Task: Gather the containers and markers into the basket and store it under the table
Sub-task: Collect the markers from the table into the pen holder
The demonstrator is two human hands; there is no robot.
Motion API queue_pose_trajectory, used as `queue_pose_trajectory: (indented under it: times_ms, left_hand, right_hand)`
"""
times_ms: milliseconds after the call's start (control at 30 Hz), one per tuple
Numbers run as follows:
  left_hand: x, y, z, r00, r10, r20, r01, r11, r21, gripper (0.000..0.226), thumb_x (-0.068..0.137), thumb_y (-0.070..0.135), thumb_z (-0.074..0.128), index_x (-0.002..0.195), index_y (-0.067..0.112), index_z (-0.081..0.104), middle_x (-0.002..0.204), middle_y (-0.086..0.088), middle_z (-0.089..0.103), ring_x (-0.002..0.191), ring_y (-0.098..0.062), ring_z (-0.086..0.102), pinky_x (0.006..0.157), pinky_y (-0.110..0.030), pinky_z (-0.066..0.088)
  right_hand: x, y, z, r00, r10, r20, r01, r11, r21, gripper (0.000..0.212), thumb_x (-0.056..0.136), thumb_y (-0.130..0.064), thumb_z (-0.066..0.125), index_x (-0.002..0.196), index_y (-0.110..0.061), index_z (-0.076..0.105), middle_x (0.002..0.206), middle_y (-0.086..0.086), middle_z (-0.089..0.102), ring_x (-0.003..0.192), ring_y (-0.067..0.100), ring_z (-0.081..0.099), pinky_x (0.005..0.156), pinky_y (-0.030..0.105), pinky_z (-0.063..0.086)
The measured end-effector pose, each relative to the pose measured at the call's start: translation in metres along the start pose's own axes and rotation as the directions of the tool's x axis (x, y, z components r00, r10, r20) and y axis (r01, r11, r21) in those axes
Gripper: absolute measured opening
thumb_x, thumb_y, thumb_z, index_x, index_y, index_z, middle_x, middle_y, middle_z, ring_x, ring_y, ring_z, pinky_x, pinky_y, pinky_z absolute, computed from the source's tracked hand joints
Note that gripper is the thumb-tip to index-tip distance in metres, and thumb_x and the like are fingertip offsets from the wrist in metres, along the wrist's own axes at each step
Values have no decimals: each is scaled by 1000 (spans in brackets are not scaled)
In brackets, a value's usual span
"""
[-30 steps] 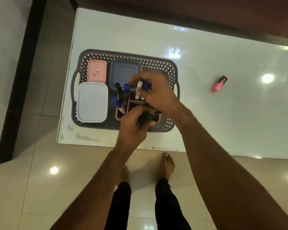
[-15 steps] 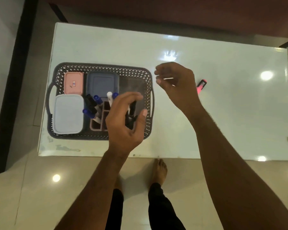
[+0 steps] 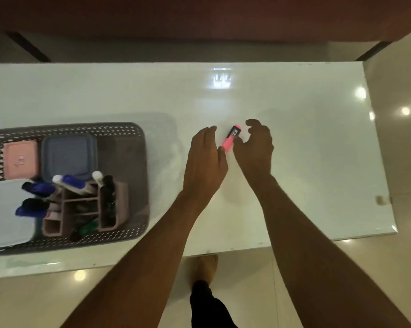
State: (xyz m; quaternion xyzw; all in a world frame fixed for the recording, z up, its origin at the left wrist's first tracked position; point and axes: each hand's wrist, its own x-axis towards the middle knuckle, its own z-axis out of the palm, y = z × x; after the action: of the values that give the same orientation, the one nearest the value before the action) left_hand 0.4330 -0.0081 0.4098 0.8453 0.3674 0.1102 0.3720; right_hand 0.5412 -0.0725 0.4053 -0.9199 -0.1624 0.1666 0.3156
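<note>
A pink highlighter (image 3: 231,139) with a black cap lies on the white table (image 3: 306,143), between my two hands. My left hand (image 3: 205,159) is just left of it with fingers relaxed, thumb near its pink end. My right hand (image 3: 255,147) is just right of it, fingers curved over it, holding nothing. The dark perforated basket (image 3: 138,176) stands at the table's left. It holds a pink container (image 3: 20,159), a blue-grey container (image 3: 68,155), a white container (image 3: 6,216) and a pink organizer (image 3: 81,209) with several markers.
The table's front edge runs just above my bare foot (image 3: 205,266) on the tiled floor. A dark wall lies behind the table. A small brownish object (image 3: 380,200) sits at the table's right edge.
Both hands left the basket and moved right to the pink highlighter. The view shifted right, so the basket now sits at the left edge.
</note>
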Motion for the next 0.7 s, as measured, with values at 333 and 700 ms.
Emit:
queue_pose_trajectory:
  times_ms: [333,700]
  left_hand:
    - [34,15,34,923,-340,180,384,834,-395,44,93,7,45,135,9,59,135,-5,63,123,-20,59,111,-40,46]
    - [5,6,-17,921,-386,55,327,686,-650,34,100,0,47,129,5,64,125,-6,69,115,-15,64,99,-18,51]
  right_hand:
    - [26,16,18,991,68,111,-68,998,-3,47,90,-24,70,134,-13,57,116,8,59,94,20,56,77,25,32]
    - [-21,-35,16,998,-4,65,-13,965,263,46,80,-8,74,121,-16,55,89,-7,71,74,13,71,69,21,47]
